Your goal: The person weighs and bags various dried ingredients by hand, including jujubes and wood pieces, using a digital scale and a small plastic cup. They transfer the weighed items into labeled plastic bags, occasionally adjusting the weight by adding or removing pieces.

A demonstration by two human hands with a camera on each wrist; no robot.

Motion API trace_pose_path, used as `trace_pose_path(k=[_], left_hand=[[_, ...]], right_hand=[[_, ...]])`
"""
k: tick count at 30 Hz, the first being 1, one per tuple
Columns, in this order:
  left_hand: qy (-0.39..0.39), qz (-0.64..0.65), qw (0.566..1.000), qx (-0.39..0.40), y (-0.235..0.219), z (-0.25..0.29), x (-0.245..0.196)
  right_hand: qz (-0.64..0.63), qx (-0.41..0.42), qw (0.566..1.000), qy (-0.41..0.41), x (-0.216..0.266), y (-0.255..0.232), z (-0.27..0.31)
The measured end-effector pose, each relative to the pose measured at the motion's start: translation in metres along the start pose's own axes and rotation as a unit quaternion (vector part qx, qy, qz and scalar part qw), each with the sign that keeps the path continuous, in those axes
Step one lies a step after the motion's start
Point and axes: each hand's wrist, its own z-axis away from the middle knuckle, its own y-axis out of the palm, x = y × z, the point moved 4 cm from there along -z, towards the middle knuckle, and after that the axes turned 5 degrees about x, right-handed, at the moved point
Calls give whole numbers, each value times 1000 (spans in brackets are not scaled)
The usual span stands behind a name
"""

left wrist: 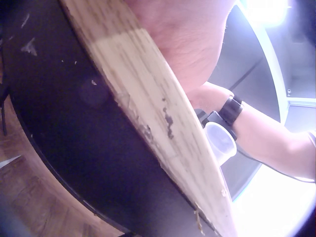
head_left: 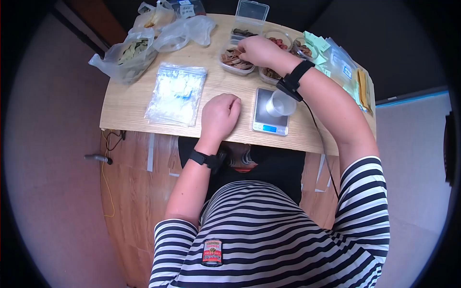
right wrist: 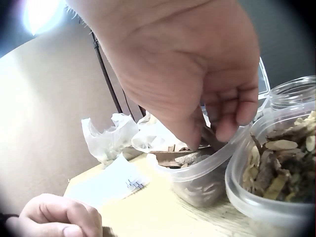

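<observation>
My right hand (head_left: 263,52) reaches down into a clear plastic tub (right wrist: 200,190) of brown dried bark pieces (head_left: 234,58). In the right wrist view its thumb and fingers pinch at a dark brown strip of bark (right wrist: 211,136), partly hidden by the fingers. Loosely curled and holding nothing, my left hand (head_left: 221,115) rests near the table's front edge. Between the arms lies a digital kitchen scale (head_left: 262,111) with a lit blue display. A clear plastic cup (head_left: 282,104) is on its plate, beneath the right wrist.
Right of the bark stands a tub of mixed dried slices (right wrist: 279,173); jars of red and brown dried goods are behind. A stack of clear zip bags (head_left: 175,96) lies left. Plastic bags (head_left: 139,72), one with dried leaves, fill the back left; packets (head_left: 342,67) lie right.
</observation>
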Motion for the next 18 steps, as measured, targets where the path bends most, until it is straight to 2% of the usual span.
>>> trace_pose_path(k=[4,9,10,12,15,18], left_hand=[[-4,3,1000,2,1,0,1],[-1,-13,1000,1,2,0,1],[-4,-15,1000,7,2,0,0],[-1,-20,1000,5,2,1,-1],[-4,-27,1000,8,2,1,1],[-5,-24,1000,8,3,0,-3]], right_hand=[[-38,-43,998,-6,-1,-13,11],[-203,-66,977,12,-21,-19,23],[-204,-69,976,13,-21,-23,30],[-329,-11,943,47,-25,-25,45],[-385,2,921,61,-18,-35,82],[-370,8,927,52,-7,-42,129]])
